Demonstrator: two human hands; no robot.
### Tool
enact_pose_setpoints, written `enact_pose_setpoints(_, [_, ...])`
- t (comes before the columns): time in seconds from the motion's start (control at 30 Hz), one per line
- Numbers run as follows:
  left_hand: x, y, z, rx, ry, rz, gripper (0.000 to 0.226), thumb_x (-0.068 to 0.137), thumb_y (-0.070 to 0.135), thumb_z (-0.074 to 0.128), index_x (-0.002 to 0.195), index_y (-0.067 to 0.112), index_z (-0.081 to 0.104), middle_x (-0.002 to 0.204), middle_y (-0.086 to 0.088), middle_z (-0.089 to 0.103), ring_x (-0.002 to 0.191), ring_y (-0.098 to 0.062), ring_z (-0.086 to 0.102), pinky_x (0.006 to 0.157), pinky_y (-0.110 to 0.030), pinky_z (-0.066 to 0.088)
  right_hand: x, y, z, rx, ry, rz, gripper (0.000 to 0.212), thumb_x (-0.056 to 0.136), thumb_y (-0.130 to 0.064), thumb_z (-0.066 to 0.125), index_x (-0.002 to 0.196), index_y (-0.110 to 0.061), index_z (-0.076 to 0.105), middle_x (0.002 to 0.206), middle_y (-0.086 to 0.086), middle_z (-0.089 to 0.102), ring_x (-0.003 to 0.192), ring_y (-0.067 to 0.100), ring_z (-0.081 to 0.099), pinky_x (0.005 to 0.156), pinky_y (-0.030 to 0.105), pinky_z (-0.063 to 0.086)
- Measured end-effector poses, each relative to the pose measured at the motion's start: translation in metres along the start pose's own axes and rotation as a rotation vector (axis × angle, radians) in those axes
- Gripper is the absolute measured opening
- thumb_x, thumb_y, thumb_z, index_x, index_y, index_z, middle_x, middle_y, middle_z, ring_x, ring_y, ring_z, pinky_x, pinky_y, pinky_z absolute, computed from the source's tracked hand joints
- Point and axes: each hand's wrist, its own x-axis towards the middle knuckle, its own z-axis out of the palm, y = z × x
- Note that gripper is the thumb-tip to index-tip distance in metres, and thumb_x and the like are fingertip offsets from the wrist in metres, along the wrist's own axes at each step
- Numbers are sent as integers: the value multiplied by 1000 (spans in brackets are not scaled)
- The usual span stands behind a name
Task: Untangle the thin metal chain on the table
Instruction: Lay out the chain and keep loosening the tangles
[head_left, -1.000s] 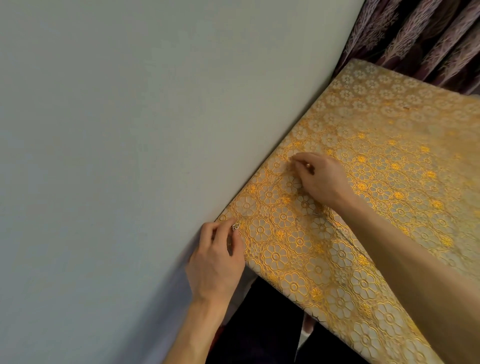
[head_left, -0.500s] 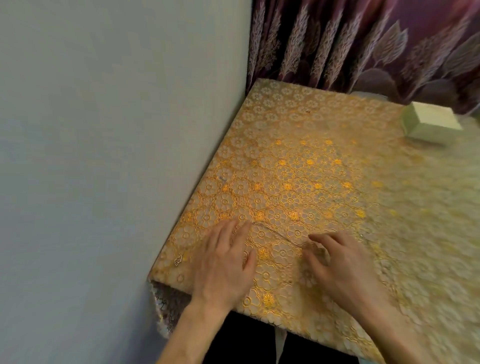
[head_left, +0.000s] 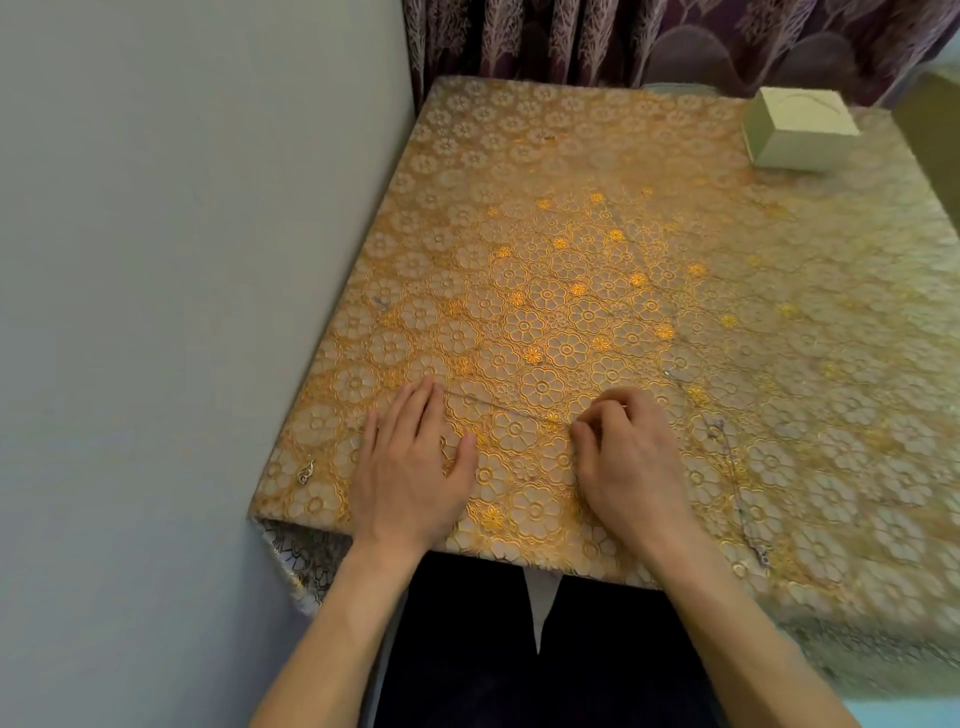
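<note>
Head view: nearest, the left hand (head_left: 410, 467) lies flat and open, palm down on the table (head_left: 571, 249), gripping nothing, though its fingertips seem to pin one end of the chain (head_left: 511, 410). The right hand (head_left: 626, 457) is curled, thumb and forefinger pinched on the chain's other end. Between them the chain runs taut, left to right and slightly nearer rightward, so either hand reaches it equally. It looks hair-thin and pale, hard to pick out against the floral cloth.
</note>
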Motion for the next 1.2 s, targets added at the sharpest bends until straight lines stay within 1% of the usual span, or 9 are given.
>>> enact_pose_setpoints(0.1, [-1,1,1,1,-3,-7,74,96,61,23,159,22,22,166,8,17,153,-7,6,123,-35,-5,-2,-3,-8,-2,-113,-27,17,99,-23,57,99,-7,64,108,5,57,100,24,51,85,34,43])
enact_pose_setpoints(0.23, [-1,0,2,8,8,-13,72,96,60,26,158,22,24,166,7,18,153,-9,8,123,-35,-5,-17,-5,-28,353,-322,85,8,103,-26,52,98,-21,56,84,-10,63,73,5,55,60,17,36])
enact_pose_setpoints(0.3, [-1,0,2,10,10,-14,72,96,59,27,158,22,27,166,6,21,153,-10,10,123,-35,-4,-24,-5,-34,389,-391,112,10,103,-28,51,97,-22,57,80,-12,63,69,1,55,60,15,39])
enact_pose_setpoints(0.47, [-3,-1,2,21,11,-11,71,97,58,28,157,21,29,165,5,23,153,-11,13,123,-37,-1,-36,-2,-43,311,-573,171,10,103,-32,50,97,-27,57,85,-8,66,81,13,62,78,39,52])
enact_pose_setpoints(0.7, [-3,-1,3,4,12,2,68,98,58,28,156,24,31,165,5,24,153,-12,14,125,-40,2,-48,-1,-46,438,-521,257,12,99,-22,57,92,-29,63,78,-11,74,53,3,60,63,35,52])
enact_pose_setpoints(0.83, [-4,-2,4,0,29,20,65,98,57,29,154,25,36,163,2,28,153,-16,19,125,-46,11,-57,-2,-51,426,-529,296,11,97,-26,59,87,-25,64,75,-13,74,50,8,65,55,28,53])
enact_pose_setpoints(0.93, [-4,-2,2,-34,42,26,59,98,54,35,151,28,42,161,0,34,151,-19,24,124,-48,15,-65,-2,-54,452,-524,331,13,96,-24,60,84,-23,65,73,-6,74,51,14,67,51,33,58])
enact_pose_setpoints(1.07, [-25,6,-7,-161,166,67,44,98,37,56,140,23,56,146,-4,51,134,-23,46,113,-44,38,-78,-1,-55,512,-525,372,15,97,-25,58,85,-21,65,73,-3,74,56,20,68,52,40,60])
enact_pose_setpoints(1.2, [-92,33,-15,-387,269,66,19,91,23,67,110,23,71,105,8,63,95,-12,58,85,-19,46,-96,2,-55,581,-529,403,15,100,-27,56,89,-20,64,74,-7,73,52,11,63,47,31,56])
